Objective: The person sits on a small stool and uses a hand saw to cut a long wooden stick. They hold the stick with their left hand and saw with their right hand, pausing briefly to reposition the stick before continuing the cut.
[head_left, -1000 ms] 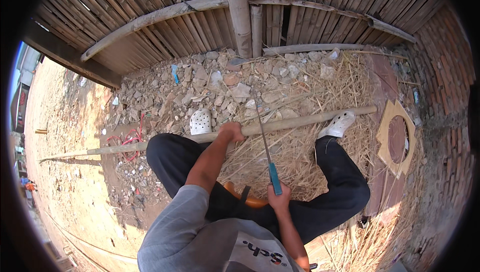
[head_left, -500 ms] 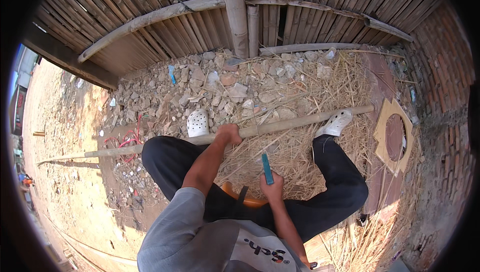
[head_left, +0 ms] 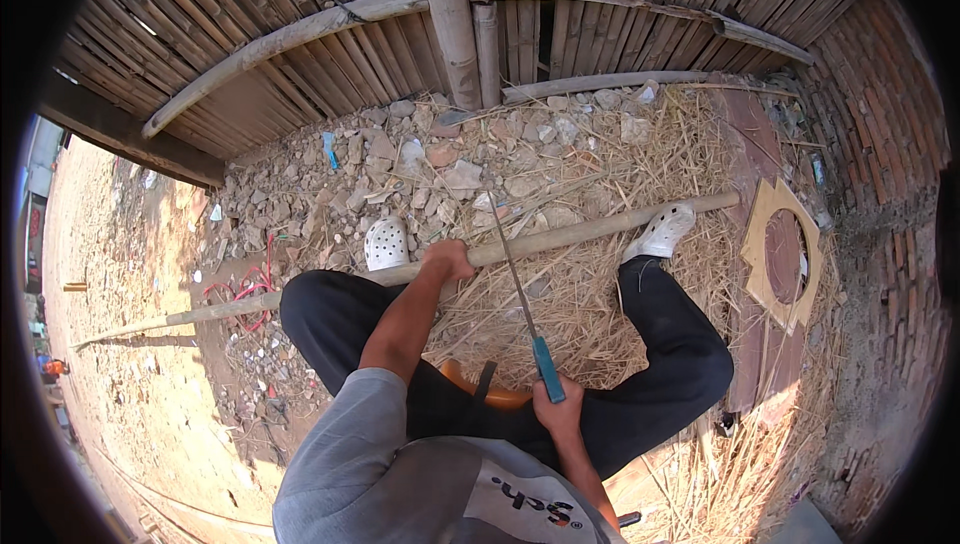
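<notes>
A long pale bamboo pole [head_left: 590, 227] lies across in front of me, from the far left to near the right wall. My left hand [head_left: 450, 259] is closed around it, just right of my left foot. In my right hand [head_left: 558, 406], near my lap, is the teal handle of a handsaw [head_left: 524, 306]. Its thin blade points away from me and crosses the pole to the right of my left hand. Whether the teeth touch the bamboo I cannot tell. My white clogs [head_left: 386, 244] are beside the pole, the right one close against it.
Rubble [head_left: 340, 179] and dry straw [head_left: 660, 154] cover the ground before a bamboo slat wall [head_left: 380, 54]. At the right, a board with a round hole [head_left: 758, 262] lies near a brick wall [head_left: 870, 164]. Red cord [head_left: 262, 289] lies by the pole; something orange [head_left: 508, 399] is beneath me.
My right hand has drawn the saw back toward my body and slightly right. The blade now shows clearly. My left hand stays on the pole; the view has shifted slightly.
</notes>
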Motion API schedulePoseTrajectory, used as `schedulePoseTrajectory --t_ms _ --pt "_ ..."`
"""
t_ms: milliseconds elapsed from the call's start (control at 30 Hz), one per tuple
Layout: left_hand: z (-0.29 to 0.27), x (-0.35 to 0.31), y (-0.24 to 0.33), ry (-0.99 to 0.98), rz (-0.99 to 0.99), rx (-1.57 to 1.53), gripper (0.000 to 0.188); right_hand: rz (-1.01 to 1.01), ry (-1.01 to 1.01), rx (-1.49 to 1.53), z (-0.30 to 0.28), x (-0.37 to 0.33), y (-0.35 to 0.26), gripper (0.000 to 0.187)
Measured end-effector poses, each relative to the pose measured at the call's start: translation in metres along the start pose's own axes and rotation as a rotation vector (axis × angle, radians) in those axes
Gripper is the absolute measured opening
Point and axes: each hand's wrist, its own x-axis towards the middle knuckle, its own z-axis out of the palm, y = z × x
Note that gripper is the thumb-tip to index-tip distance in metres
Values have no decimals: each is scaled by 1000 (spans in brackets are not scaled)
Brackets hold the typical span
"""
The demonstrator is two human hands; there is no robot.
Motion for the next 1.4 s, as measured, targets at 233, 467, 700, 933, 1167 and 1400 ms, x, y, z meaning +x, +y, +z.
schedulePoseTrajectory --t_ms 233,467,700,933,1167,1400 --pt "13 25 13 -14 18 26 44 28 2 -30 -5 -5 46 17" --pt "33 46 20 -20 39 -14 44 19 -46 -21 -8 -21 42 15" --pt "65 54 13 83 96 65 46 90 -62 -1 -43 -44 23 11" --pt "34 42 33 -12 75 61 48 89 -75 -49 -63 -44 -8 12" --pt "-8 -10 26 58 59 64 46 35 -66 96 -37 -73 -34 13" --pt "51 -5 12 78 77 31 43 -49 -146 -74 -89 -38 -53 18"
